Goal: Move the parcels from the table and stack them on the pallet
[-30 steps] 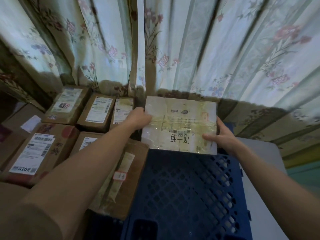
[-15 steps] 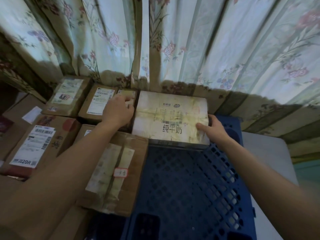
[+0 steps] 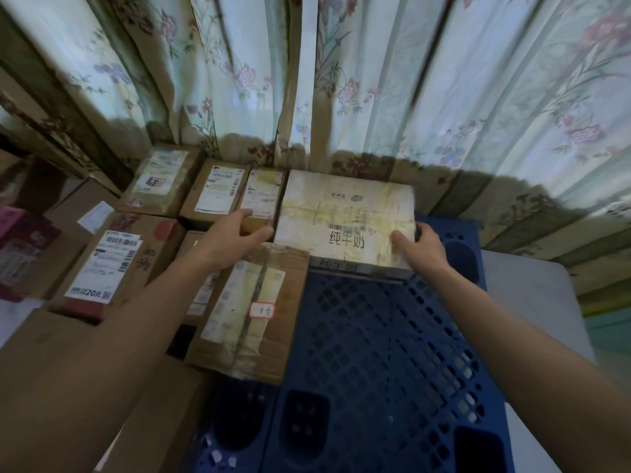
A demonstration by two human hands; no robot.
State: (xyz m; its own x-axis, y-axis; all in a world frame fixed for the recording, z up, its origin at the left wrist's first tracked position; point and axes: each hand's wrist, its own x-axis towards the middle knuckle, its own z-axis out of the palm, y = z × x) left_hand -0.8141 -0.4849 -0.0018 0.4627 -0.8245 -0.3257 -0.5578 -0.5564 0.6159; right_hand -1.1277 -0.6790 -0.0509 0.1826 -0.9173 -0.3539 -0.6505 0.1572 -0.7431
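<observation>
I see the white parcel [image 3: 345,220] at the pallet [image 3: 375,353] far edge. Right hand [image 3: 421,245] grips its right corner; left hand [image 3: 235,237] spread beside it. Risk: releasing unevenly skews it against the neighbouring brown parcel [image 3: 249,315].

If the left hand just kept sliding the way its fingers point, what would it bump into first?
Most likely the pale milk carton: the left hand lies with straight fingers aimed rightward and slightly away, their tips already at the carton's left edge. Depth is unclear, so it might instead brush the small labelled parcel under the fingers.
</observation>
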